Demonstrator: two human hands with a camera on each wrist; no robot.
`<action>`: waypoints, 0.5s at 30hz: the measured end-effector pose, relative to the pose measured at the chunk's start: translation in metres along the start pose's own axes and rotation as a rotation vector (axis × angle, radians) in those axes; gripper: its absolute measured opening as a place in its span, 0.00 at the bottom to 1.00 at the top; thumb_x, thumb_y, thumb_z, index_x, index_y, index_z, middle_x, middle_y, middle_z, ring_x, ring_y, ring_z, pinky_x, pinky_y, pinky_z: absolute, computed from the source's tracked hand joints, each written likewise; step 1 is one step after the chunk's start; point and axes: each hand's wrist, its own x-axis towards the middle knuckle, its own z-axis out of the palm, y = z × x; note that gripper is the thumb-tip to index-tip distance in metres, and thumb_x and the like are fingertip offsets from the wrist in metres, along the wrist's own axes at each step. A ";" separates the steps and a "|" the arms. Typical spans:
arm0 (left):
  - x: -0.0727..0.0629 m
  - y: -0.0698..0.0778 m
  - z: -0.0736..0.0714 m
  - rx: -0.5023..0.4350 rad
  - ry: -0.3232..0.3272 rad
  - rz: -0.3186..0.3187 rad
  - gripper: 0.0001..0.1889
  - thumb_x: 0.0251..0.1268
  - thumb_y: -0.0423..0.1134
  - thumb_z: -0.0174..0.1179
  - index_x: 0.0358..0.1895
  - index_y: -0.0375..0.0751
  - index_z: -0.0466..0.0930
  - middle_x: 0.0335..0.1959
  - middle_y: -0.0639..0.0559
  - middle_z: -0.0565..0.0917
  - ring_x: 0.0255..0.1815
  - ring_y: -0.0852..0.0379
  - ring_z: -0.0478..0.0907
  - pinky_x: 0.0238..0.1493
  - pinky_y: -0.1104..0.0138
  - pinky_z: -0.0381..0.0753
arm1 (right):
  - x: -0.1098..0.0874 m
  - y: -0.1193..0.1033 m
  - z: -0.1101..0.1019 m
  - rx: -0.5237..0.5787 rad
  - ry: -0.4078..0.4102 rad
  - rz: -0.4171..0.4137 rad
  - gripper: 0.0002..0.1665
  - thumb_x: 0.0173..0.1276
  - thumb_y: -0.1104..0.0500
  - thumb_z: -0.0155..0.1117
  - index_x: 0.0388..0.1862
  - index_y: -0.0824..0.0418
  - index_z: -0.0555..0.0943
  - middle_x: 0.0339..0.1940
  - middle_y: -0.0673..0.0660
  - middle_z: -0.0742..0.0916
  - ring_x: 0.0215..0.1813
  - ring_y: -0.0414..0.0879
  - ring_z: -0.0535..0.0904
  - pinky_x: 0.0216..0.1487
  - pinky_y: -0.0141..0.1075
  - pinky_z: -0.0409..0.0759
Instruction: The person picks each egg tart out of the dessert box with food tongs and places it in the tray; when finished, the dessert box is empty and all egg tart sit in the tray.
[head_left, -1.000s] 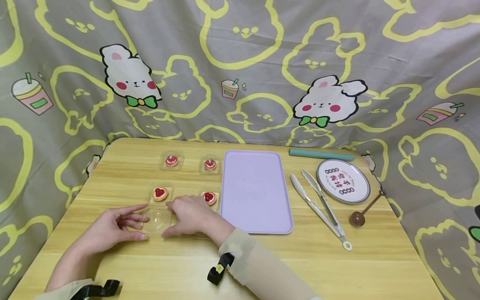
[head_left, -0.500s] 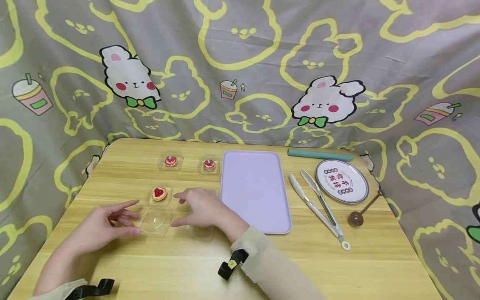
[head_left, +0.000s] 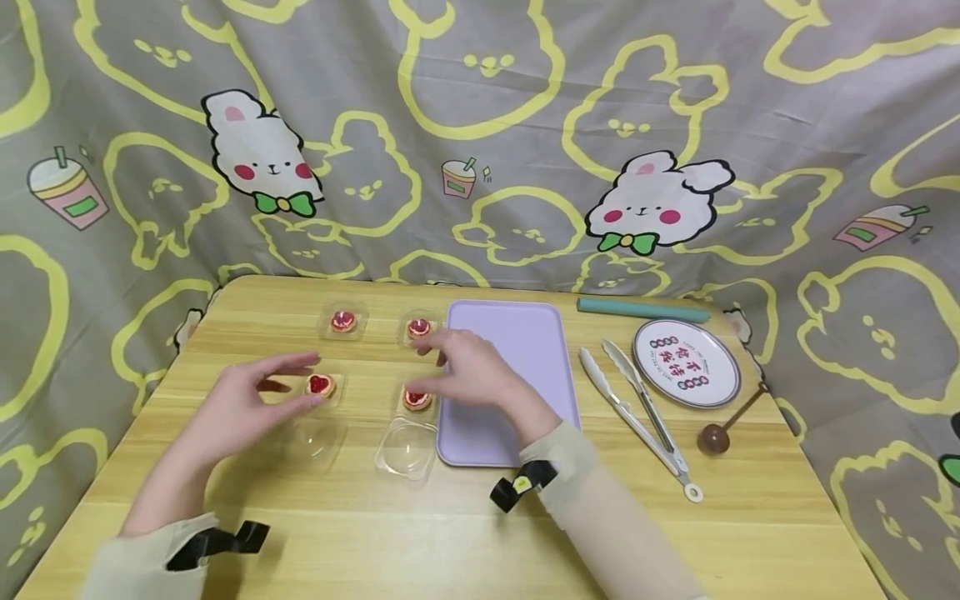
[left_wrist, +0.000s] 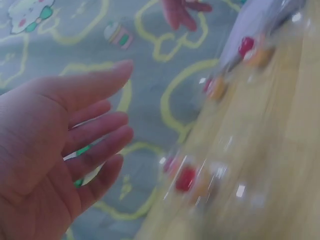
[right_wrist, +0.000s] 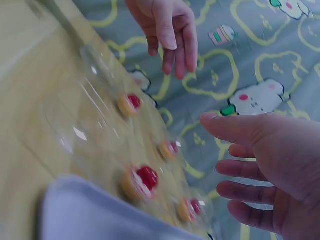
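Note:
My left hand (head_left: 238, 404) hovers over the near left tart (head_left: 321, 385), its fingers reaching forward with nothing between them. Below that tart lies the clear plastic lid (head_left: 318, 439) of its opened box. My right hand (head_left: 476, 371) is above the left edge of the purple tray (head_left: 510, 433), fingers spread and holding nothing. It partly covers the near right tart (head_left: 417, 400), whose clear lid (head_left: 407, 450) is folded open toward me. Farther back sit two small clear boxes, with a red-topped tart (head_left: 343, 322) in the left one and another tart (head_left: 418, 327) in the right one.
Right of the tray lie metal tongs (head_left: 641, 408), a white plate (head_left: 686, 362) with red lettering and a brown ball-ended stick (head_left: 715, 437). A teal roll (head_left: 642, 309) lies along the back edge, before a patterned curtain (head_left: 517, 100).
Both hands have lifted off the near left box's lid. The left hand has moved forward and up; the right hand has moved right and forward, toward the tray, uncovering the near right lid.

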 end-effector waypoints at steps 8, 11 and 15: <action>0.045 0.005 0.032 -0.137 -0.174 -0.084 0.37 0.67 0.49 0.76 0.77 0.47 0.73 0.71 0.45 0.79 0.61 0.43 0.83 0.54 0.55 0.86 | 0.011 0.034 -0.022 -0.004 -0.024 0.032 0.38 0.64 0.45 0.82 0.68 0.59 0.83 0.57 0.54 0.88 0.52 0.50 0.85 0.49 0.41 0.82; 0.060 0.000 0.047 -0.163 -0.215 -0.105 0.40 0.66 0.48 0.76 0.78 0.45 0.70 0.73 0.43 0.76 0.67 0.45 0.79 0.58 0.52 0.85 | 0.018 0.046 -0.026 0.005 -0.039 0.043 0.40 0.63 0.47 0.82 0.70 0.60 0.81 0.60 0.58 0.87 0.55 0.53 0.84 0.52 0.43 0.81; 0.080 -0.005 0.064 -0.169 -0.229 -0.123 0.42 0.66 0.44 0.77 0.80 0.40 0.67 0.76 0.40 0.73 0.65 0.43 0.81 0.59 0.48 0.84 | 0.029 0.061 -0.025 0.032 -0.056 0.058 0.42 0.63 0.49 0.83 0.72 0.63 0.79 0.63 0.59 0.86 0.58 0.56 0.83 0.56 0.44 0.81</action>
